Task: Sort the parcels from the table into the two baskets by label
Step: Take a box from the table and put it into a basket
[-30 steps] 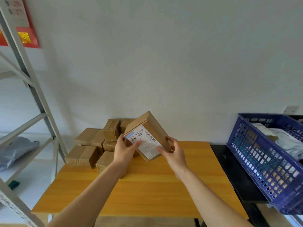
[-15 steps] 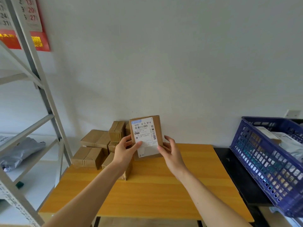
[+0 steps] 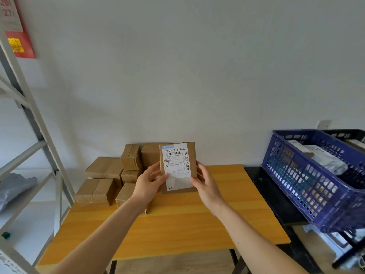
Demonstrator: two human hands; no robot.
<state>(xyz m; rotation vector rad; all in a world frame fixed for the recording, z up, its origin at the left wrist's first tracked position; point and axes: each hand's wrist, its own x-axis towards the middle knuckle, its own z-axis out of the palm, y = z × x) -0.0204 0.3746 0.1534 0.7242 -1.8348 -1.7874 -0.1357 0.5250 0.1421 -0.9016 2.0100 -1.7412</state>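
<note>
Two hands pinch one parcel [image 3: 178,168] by its lower corners, holding it upright above the far middle of the table [image 3: 177,224]. The left hand [image 3: 148,183] presses its thumb on the front face with the fingers curled behind. The right hand [image 3: 207,184] clasps the opposite edge the same way. The parcel's single white label [image 3: 175,155] faces the camera and reads "620- A-5 B16".

Left of the table, one red-backed calendar [image 3: 18,42] hangs high on the wall. Below it stands one grey metal shelving rack [image 3: 33,123], with one grey bag [image 3: 13,184] lying on a shelf.

On the table's far left corner sit six brown parcels [image 3: 104,168], taped shut and packed touching one another, some stacked on others. The nearest of them lies partly hidden behind the left wrist.

Just beside the table's right edge is one black stand [image 3: 276,198] bearing two baskets. One blue basket [image 3: 308,186] sits nearer the table and one black basket [image 3: 347,134] lies behind it, farther off. The blue basket holds at least one grey mailer [image 3: 327,161] and one pale box [image 3: 298,144]. More shapes show through its lattice wall, too broken up to count. What the black basket holds cannot be made out.

One white wall socket [image 3: 324,123] sits on the wall above the baskets.
</note>
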